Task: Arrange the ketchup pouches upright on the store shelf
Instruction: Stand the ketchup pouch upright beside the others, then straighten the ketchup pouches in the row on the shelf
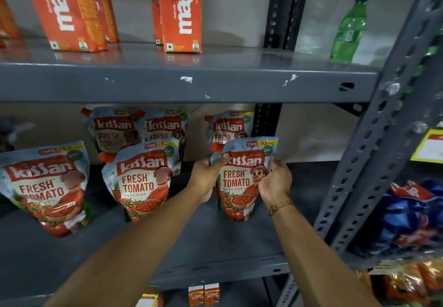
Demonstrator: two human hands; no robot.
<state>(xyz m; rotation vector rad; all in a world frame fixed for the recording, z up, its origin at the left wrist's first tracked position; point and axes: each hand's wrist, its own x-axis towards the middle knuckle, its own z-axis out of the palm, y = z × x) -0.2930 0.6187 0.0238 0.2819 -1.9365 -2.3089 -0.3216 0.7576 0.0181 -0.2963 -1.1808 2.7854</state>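
You hold the front-right ketchup pouch (242, 179) between both hands: left hand (206, 177) grips its left edge, right hand (274, 182) cups its right edge. It stands on the grey shelf (203, 239), right of the middle front pouch (141, 179). The step in hand is setting it upright. Next, release gently so it does not tip. Three pouches stand behind; juice cartons (179, 12) occupy the shelf above.

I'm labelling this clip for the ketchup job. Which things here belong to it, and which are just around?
Part of the job:
- held ketchup pouch, in left hand and right hand
- front pouches
- back-row pouches
- middle shelf

Just around:
- orange juice cartons
- green bottle
- snack packets
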